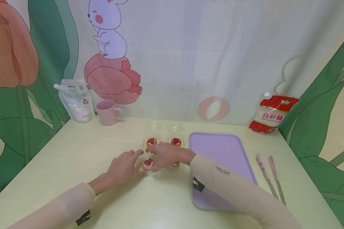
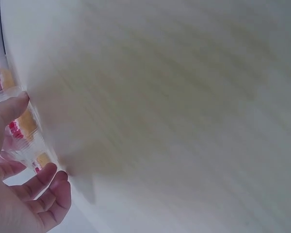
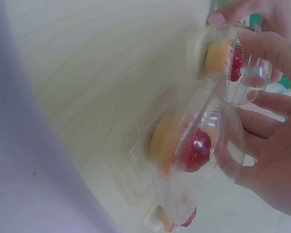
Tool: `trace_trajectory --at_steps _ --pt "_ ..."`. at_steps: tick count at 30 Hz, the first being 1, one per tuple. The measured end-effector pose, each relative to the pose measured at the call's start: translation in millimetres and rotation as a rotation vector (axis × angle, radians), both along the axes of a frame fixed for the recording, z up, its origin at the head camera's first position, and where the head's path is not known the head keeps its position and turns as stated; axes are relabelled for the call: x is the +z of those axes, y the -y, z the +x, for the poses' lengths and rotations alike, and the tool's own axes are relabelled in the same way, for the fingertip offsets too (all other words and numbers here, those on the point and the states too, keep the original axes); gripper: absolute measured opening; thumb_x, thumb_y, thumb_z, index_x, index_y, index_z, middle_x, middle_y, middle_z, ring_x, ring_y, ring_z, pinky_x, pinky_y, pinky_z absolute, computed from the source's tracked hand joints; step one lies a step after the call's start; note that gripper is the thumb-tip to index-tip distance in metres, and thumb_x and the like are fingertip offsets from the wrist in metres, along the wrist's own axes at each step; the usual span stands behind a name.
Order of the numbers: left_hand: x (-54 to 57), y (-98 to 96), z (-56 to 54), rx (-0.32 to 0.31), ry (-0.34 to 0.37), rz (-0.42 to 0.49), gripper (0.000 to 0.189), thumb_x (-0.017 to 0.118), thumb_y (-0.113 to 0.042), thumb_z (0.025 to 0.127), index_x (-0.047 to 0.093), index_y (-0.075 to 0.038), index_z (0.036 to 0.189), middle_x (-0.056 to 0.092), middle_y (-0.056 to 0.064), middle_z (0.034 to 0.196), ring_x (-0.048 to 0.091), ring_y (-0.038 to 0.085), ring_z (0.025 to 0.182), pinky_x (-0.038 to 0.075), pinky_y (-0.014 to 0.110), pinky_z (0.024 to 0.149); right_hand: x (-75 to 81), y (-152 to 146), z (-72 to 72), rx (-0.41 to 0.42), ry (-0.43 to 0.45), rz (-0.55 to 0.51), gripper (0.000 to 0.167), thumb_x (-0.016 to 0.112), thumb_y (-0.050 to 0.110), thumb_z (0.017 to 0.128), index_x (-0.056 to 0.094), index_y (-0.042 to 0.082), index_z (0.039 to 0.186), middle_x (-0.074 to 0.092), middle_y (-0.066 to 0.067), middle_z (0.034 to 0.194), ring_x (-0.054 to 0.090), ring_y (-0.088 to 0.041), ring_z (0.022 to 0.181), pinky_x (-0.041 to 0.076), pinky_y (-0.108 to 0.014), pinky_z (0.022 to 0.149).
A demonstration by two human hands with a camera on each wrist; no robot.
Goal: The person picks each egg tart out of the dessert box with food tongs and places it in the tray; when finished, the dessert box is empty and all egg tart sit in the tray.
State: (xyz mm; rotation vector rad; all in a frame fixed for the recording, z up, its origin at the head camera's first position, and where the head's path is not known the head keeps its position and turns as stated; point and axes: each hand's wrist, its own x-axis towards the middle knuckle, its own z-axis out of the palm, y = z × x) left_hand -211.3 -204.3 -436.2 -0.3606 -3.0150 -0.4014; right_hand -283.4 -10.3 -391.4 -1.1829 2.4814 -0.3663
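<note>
A clear plastic box with a red-topped tart inside sits on the table between both hands. My left hand holds its left side, thumb at the front and fingers toward the back. From the right, my right hand grips the same box, its thumb and fingers around the clear domed lid. A second tart in a clear box stands beside it, partly hidden by the right hand in the head view. Behind are two more tarts, a left one and a right one.
Clear domes rise behind the back tarts. A purple tray lies to the right under the right forearm, with two pink-handled utensils beyond it. A pink mug, a white pouch and a red-and-white pouch stand at the back.
</note>
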Motion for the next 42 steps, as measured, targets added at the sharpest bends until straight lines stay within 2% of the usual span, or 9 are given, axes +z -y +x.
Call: trace_trajectory --at_steps 8,13,18,23,25,28,33,38,42 --pt "7.9 3.0 5.5 -0.004 0.047 0.045 0.088 0.089 -0.051 0.067 0.052 -0.016 0.139 0.061 0.006 0.099 0.059 0.022 0.083 0.050 0.037 0.059 1.1 -0.2 -1.4 -0.010 0.047 -0.012 0.075 0.083 0.030 0.081 0.048 0.021 0.147 0.062 -0.005 0.137 0.058 -0.022 0.124 0.052 -0.036 0.099" --pt "17.3 9.1 9.4 -0.008 0.070 0.105 0.099 0.089 -0.055 0.063 0.047 -0.017 0.145 0.059 0.007 0.100 0.058 0.019 0.084 0.047 0.034 0.061 6.7 -1.8 -2.3 0.011 0.020 -0.044 0.075 0.082 0.031 0.082 0.047 0.021 0.148 0.062 -0.007 0.138 0.059 -0.023 0.126 0.051 -0.037 0.100" --pt "28.6 20.9 9.4 -0.049 0.021 0.163 0.101 0.088 -0.053 0.067 0.042 -0.016 0.149 0.059 0.011 0.109 0.061 0.024 0.095 0.048 0.034 0.064 17.8 -6.2 -4.8 0.014 0.006 -0.109 0.077 0.082 0.030 0.082 0.046 0.016 0.149 0.058 -0.006 0.144 0.054 -0.024 0.133 0.045 -0.043 0.109" --pt "38.0 30.3 3.8 -0.124 -0.088 0.271 0.093 0.085 -0.037 0.078 0.034 -0.017 0.154 0.057 0.013 0.120 0.061 0.034 0.112 0.054 0.045 0.080 26.7 -11.6 -11.2 0.003 0.086 -0.228 0.077 0.083 0.025 0.081 0.045 0.012 0.148 0.058 -0.012 0.144 0.055 -0.028 0.133 0.045 -0.045 0.109" --pt "40.9 31.8 0.5 -0.146 -0.144 0.320 0.091 0.082 -0.029 0.082 0.029 -0.019 0.156 0.055 0.013 0.126 0.060 0.034 0.116 0.055 0.049 0.086 29.8 -13.5 -14.2 -0.014 0.140 -0.287 0.077 0.083 0.026 0.082 0.045 0.012 0.147 0.059 -0.013 0.141 0.056 -0.029 0.131 0.046 -0.044 0.107" --pt "44.9 30.9 -4.3 -0.176 -0.234 0.373 0.090 0.078 -0.022 0.087 0.023 -0.022 0.159 0.054 0.014 0.130 0.059 0.032 0.118 0.056 0.049 0.088 35.3 -17.0 -18.3 -0.058 0.284 -0.401 0.073 0.081 0.023 0.083 0.046 0.013 0.146 0.064 -0.016 0.134 0.060 -0.029 0.126 0.050 -0.042 0.102" --pt "51.2 24.6 -10.2 -0.252 -0.393 0.407 0.082 0.072 -0.010 0.090 0.026 -0.018 0.158 0.054 0.014 0.131 0.060 0.030 0.116 0.057 0.045 0.089 42.7 -24.8 -23.3 -0.114 0.553 -0.550 0.061 0.073 0.020 0.089 0.047 0.016 0.145 0.062 -0.020 0.135 0.065 -0.028 0.120 0.052 -0.039 0.101" --pt "55.0 16.4 -16.2 -0.299 -0.530 0.423 0.076 0.069 0.000 0.090 0.031 -0.013 0.155 0.056 0.015 0.124 0.064 0.028 0.106 0.059 0.040 0.083 43.3 -29.4 -25.5 -0.125 0.805 -0.670 0.049 0.061 0.014 0.096 0.048 0.013 0.143 0.059 -0.024 0.138 0.062 -0.029 0.123 0.048 -0.047 0.106" --pt "56.4 11.9 -22.8 -0.321 -0.611 0.427 0.071 0.067 0.006 0.089 0.037 -0.010 0.151 0.059 0.014 0.112 0.066 0.024 0.092 0.059 0.038 0.075 41.6 -30.1 -26.2 -0.112 0.960 -0.763 0.042 0.048 0.014 0.101 0.047 0.008 0.142 0.068 -0.019 0.127 0.067 -0.024 0.116 0.049 -0.043 0.104"
